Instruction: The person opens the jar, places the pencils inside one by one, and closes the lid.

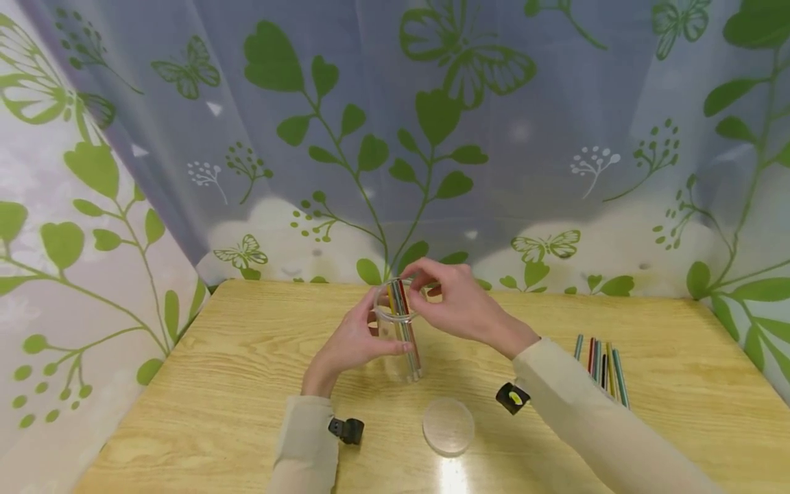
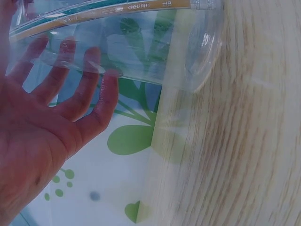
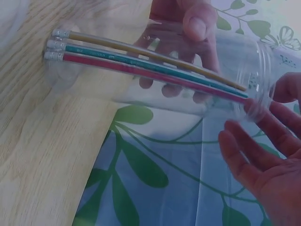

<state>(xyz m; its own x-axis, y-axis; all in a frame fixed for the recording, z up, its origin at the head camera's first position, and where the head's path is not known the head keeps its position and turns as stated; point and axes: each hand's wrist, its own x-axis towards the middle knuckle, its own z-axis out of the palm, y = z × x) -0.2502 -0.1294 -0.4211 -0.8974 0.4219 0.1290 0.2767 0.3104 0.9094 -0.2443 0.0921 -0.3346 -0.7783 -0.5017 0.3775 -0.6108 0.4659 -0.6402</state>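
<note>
In the head view my left hand (image 1: 354, 336) grips a clear jar (image 1: 391, 368) from the left, thumb on the near side. Inside the jar, a yellow pencil (image 3: 155, 57), a teal pencil (image 3: 141, 65) and a red pencil (image 3: 127, 70) lean together, eraser ends at the bottom. My right hand (image 1: 457, 298) is at the jar's mouth, bent over its rim. Its thumb and index finger stand apart there, the index fingertip right at the red pencil's upper end. Spread fingers of the left hand (image 2: 61, 99) lie along the jar's far side in the left wrist view.
A round clear lid (image 1: 448, 427) lies on the wooden table (image 1: 216, 398) in front of the jar. Several loose pencils (image 1: 597, 363) lie at the right, partly behind the right sleeve. A leaf-patterned curtain (image 1: 370, 137) hangs along the table's back edge.
</note>
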